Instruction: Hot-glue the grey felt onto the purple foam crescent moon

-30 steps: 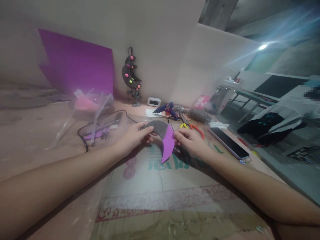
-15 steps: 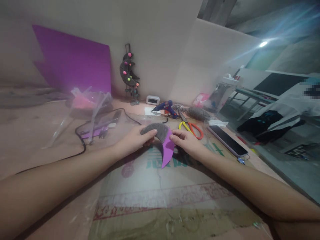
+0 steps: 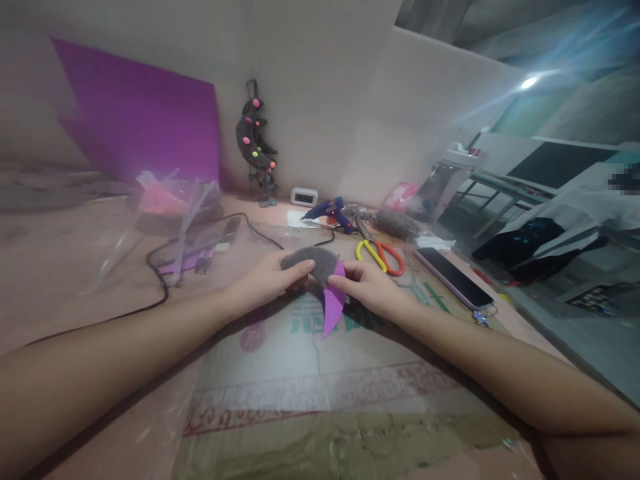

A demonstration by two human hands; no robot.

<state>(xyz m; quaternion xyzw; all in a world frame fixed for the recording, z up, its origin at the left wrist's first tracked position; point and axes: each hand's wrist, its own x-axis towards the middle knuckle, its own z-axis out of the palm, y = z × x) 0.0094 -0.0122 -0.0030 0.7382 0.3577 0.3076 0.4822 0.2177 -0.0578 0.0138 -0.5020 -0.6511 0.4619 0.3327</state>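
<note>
Between my hands is a purple foam crescent (image 3: 333, 308), its upper part wrapped in grey yarn (image 3: 313, 259) and its pointed lower tip bare. My left hand (image 3: 293, 272) grips the wrapped end, thumb lying on top of the yarn. At the edge where the yarn meets bare purple, my right hand (image 3: 357, 283) pinches the crescent with its thumb in front. The fingers behind the piece are partly hidden. Just beyond it rest scissors (image 3: 379, 257) with one yellow and one orange handle, and a blue glue gun (image 3: 330, 212).
Printed cardboard (image 3: 300, 393) lies under my hands. A phone (image 3: 453, 277) is at the right, a roll of grey yarn (image 3: 395, 223) behind the scissors. A decorated moon hanging (image 3: 255, 143), small white clock (image 3: 304, 196) and purple sheet (image 3: 145, 113) stand along the wall. A black cord (image 3: 165, 280) crosses the left.
My right thumb has moved left across the front of the crescent, onto the yarn's edge. The left hand keeps its hold, and the view has shifted slightly.
</note>
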